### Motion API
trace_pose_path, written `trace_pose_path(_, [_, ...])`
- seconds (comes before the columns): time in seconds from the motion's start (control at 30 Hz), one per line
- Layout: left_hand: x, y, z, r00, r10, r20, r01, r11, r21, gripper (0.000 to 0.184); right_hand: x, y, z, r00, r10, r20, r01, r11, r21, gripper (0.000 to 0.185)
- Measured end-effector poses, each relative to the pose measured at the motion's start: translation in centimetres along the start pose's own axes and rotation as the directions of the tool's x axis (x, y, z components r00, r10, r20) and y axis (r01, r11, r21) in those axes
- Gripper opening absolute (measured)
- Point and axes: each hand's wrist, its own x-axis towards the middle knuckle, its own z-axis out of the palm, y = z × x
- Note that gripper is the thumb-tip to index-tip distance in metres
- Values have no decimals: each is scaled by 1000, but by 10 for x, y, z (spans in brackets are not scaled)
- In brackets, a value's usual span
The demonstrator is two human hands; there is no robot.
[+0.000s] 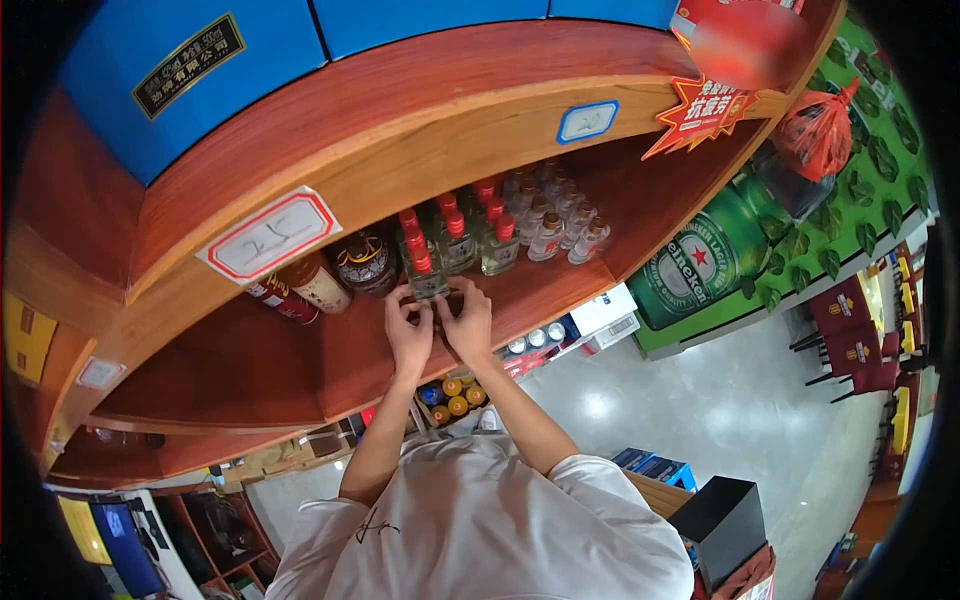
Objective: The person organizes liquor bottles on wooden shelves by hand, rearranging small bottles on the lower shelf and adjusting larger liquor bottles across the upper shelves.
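My left hand [407, 328] and my right hand [468, 318] meet at the base of the front small clear glass bottle [428, 283], which has a red cap. Fingers of both hands are bent in around its lower part, one hand on each side. Behind and right of it stand several more red-capped bottles [498, 250], upright in rows. Farther right is a group of small clear bottles [547, 240] with clear tops. A dark patterned jar [366, 262] is just left of the bottle between my hands.
These bottles stand on a reddish wooden shelf [270, 350]. A pale bottle [318, 285] and a red can [283, 298] are at the left. Overhead runs a shelf edge with price tags [272, 235], holding blue boxes [420, 22]. Yellow-capped bottles [458, 405] sit below.
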Motion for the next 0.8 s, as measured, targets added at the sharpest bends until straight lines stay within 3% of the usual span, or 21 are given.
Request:
trace_pose_path(0.1, [1, 3, -4, 998, -70, -3, 69, 995, -65, 40, 1, 7, 0, 998, -41, 39, 40, 999, 36, 30])
trace_pose_path(0.2, [2, 9, 3, 996, -78, -39, 74, 991, -110, 43, 16, 16, -37, 985, 85, -152, -63, 987, 147, 36])
trace_pose_path(0.27, [5, 9, -1, 992, -129, -4, 129, 990, -54, 47, 33, 33, -59, 944, 115, -310, -88, 991, 99, 48])
trace_pose_path(0.33, [-2, 6, -1, 989, -150, 18, 150, 989, 1, 51, 46, 29, -76, 936, 31, -350, -27, 999, 17, 58])
trace_pose_path(0.37, [-1, 5, 0, 992, -126, 20, 126, 992, 23, 52, 47, 49, -72, 975, 183, -129, -168, 979, 119, 65])
trace_pose_path(0.4, [2, 7, 3, 995, -98, 24, 96, 994, 43, 54, 49, 50, -72, 991, 128, -50, -125, 991, 56, 68])
trace_pose_path(0.47, [0, 11, 4, 991, -122, 56, 119, 991, 55, 57, 52, 50, -72, 999, -1, -50, -2, 998, -63, 65])
trace_pose_path(0.57, [2, 10, 1, 987, -140, 74, 135, 988, 72, 57, 54, 46, -71, 996, 61, -66, -68, 992, -106, 61])
trace_pose_path(0.8, [-1, 12, 4, 990, -110, 87, 102, 991, 91, 57, 36, 50, -52, 992, -125, -24, 116, 964, -239, 49])
